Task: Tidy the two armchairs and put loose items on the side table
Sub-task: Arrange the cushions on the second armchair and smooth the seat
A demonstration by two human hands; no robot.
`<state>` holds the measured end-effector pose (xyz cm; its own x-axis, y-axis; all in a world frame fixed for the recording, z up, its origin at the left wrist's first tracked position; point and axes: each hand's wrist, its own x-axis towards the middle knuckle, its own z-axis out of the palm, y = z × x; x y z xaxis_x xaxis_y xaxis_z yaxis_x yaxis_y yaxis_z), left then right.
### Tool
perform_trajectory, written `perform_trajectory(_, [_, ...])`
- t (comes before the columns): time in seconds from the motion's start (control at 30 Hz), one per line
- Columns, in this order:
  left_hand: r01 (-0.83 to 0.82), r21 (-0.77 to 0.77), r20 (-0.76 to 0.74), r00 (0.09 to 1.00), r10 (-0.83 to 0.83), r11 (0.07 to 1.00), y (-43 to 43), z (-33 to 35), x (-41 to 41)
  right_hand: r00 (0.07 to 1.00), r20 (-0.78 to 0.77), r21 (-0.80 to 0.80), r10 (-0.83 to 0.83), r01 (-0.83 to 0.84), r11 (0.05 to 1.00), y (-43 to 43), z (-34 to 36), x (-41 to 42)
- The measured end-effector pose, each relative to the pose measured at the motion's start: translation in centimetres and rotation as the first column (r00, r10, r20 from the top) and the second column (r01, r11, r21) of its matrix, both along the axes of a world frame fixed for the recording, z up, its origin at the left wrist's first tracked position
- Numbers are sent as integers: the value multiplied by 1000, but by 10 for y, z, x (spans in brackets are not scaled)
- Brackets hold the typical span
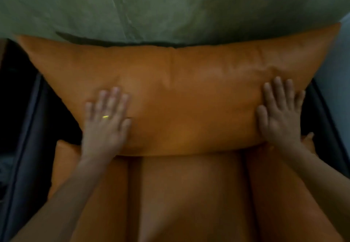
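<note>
So the big rectangular orange leather-look back cushion (180,93) is being pressed flat with both palms. It stands across the middle of the view, with its lower edge sat on the matching orange seat cushion (189,194) at 6 o'clock. Its top edge is leaned against a grey-green suede-like surface (170,4) at 12 o'clock, which could be the chair back or a wall, can't be told.

The left hand (106,122) is laid open at about 8 o'clock on the cushion, fingers straight and a bit spread, with a thin shiny ring (105,116) on one finger. The right hand (280,112) is spread flat the same way at about 4 o'clock, right at the cushion's edge. Nothing is gripped by either.

The dark armchair frame (28,147) can be seen at 9 o'clock and again at 3.

Progress-wise, it looks like early-to-mid going. This one chair's cushion is nearly squared up and probably only needs a last pat. The second armchair, the side table and any loose items aren't shown at all, so that part should be counted as not yet done, as far as can be judged.
</note>
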<state>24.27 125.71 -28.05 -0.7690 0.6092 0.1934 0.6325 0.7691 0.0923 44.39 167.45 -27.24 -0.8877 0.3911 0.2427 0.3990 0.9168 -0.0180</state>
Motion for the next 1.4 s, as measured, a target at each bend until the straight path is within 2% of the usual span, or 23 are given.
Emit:
perform_trajectory(0.07, [-275, 55, 153, 952, 264, 960, -40, -1, 17, 984, 104, -83, -145, 154, 985, 15, 13, 34])
perform_trajectory(0.1, [-387, 53, 254, 897, 363, 920, -54, 0, 30, 975, 173, -100, -141, 160, 982, 12, 21, 48])
perform_trajectory(0.17, [-491, -16, 410, 791, 454, 871, -62, 3, 65, 959, 285, -68, 7, 13, 998, -18, 31, 72])
perform_trajectory(0.23, [-387, -43, 457, 812, 362, 921, -52, 5, 117, 939, 303, -82, 160, -142, 987, -62, 23, 91])
perform_trajectory(0.3, [-213, -16, 450, 871, 197, 977, -26, 5, 160, 937, 247, -124, 246, -221, 967, -104, 10, 85])
perform_trajectory(0.4, [36, 5, 310, 950, -36, 999, 28, -1, 163, 912, 194, -141, 362, -339, 930, -133, -9, 37])
perform_trajectory(0.47, [177, -92, 186, 970, -157, 980, 51, -14, 138, 880, 170, -71, 444, -438, 896, -124, -23, 15])
perform_trajectory(0.53, [252, -192, 78, 967, -241, 949, 57, -30, 110, 843, 151, 35, 516, -526, 850, -105, -35, 6])
perform_trajectory(0.63, [313, -263, -50, 940, -337, 913, 42, -48, 92, 797, 172, 138, 579, -602, 787, -83, -45, 9])
perform_trajectory(0.7, [325, -290, -64, 932, -357, 900, 28, -49, 92, 763, 214, 150, 610, -642, 752, -68, -43, 15])
perform_trajectory(0.77, [318, -318, -10, 941, -338, 893, 14, -42, 97, 753, 249, 122, 608, -648, 752, -48, -41, 26])
perform_trajectory(0.87, [245, -364, 120, 969, -215, 899, -17, -31, 110, 774, 324, 43, 544, -587, 808, -19, -30, 55])
perform_trajectory(0.93, [122, -376, 238, 971, -31, 918, -42, -29, 131, 808, 368, -28, 460, -485, 874, -19, -17, 69])
perform_trajectory(1.0, [-10, -318, 348, 929, 127, 948, -64, -23, 165, 856, 426, -112, 292, -270, 956, -43, -3, 81])
perform_trajectory(1.07, [-114, -238, 431, 878, 210, 965, -79, -11, 205, 869, 472, -241, 151, -38, 970, -90, 10, 93])
perform_trajectory(1.1, [-166, -208, 464, 851, 247, 964, -84, -4, 225, 854, 493, -317, 169, -5, 948, -121, 15, 98])
perform_trajectory(1.13, [-235, -182, 484, 824, 295, 955, -88, 4, 245, 826, 506, -389, 248, -38, 921, -154, 20, 103])
perform_trajectory(1.17, [-323, -158, 494, 793, 358, 933, -92, 11, 263, 788, 495, -454, 368, -126, 882, -187, 24, 106])
perform_trajectory(1.23, [-516, -136, 477, 714, 512, 846, -106, 22, 297, 676, 404, -579, 616, -332, 745, -247, 30, 100])
perform_trajectory(1.3, [-699, -146, 402, 605, 688, 700, -128, 29, 324, 565, 309, -671, 765, -441, 596, -299, 38, 77])
perform_trajectory(1.4, [-873, -220, 363, 341, 867, 435, -174, 32, 358, 463, 199, -701, 864, -549, 456, -376, 51, 34])
